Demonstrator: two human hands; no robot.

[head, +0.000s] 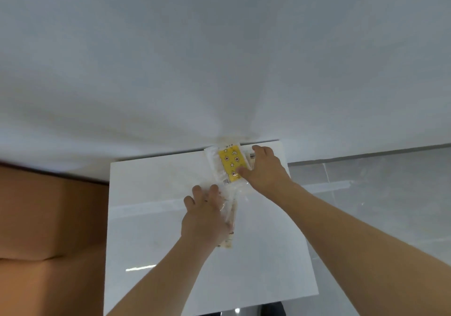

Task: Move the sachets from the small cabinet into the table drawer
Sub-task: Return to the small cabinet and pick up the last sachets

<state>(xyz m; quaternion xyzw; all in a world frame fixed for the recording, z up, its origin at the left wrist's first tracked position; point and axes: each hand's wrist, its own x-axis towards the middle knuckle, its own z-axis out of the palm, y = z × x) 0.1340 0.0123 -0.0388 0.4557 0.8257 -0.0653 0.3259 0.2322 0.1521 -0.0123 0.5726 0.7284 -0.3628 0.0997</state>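
A: Head view, nearest first: both forearms are reaching up from the bottom edge over a glossy white counter. Left hand is sitting nearer the camera, fingers curling round a clear-wrapped sachet, gripping it.

B: Long axis of that one?

A: Running roughly toward and away from the camera; its near end is poking out below the hand, the rest is lying under the palm.

B: Right hand?

A: Right hand is lying farther out, at the counter's back edge, fingers bending over the right side of a yellow-printed sachet, thumb pressing on its lower corner. Looks like a pinch. That sachet is lying just left of the hand, long axis also pointing away, tilting slightly left at the top, far end reaching the back edge.

B: Drawer? Cabinet?

A: Not making out either. Whether the white top belongs to the cabinet or the table, cannot tell. My guess: whichever way the drawer lies, the left hand is travelling less.

B: Anything hidden?

A: Right fingers are covering the yellow sachet's right edge, something small and dark is peeking beside them, unreadable. Behind, only a plain white wall; brown surface at left, grey floor at right.
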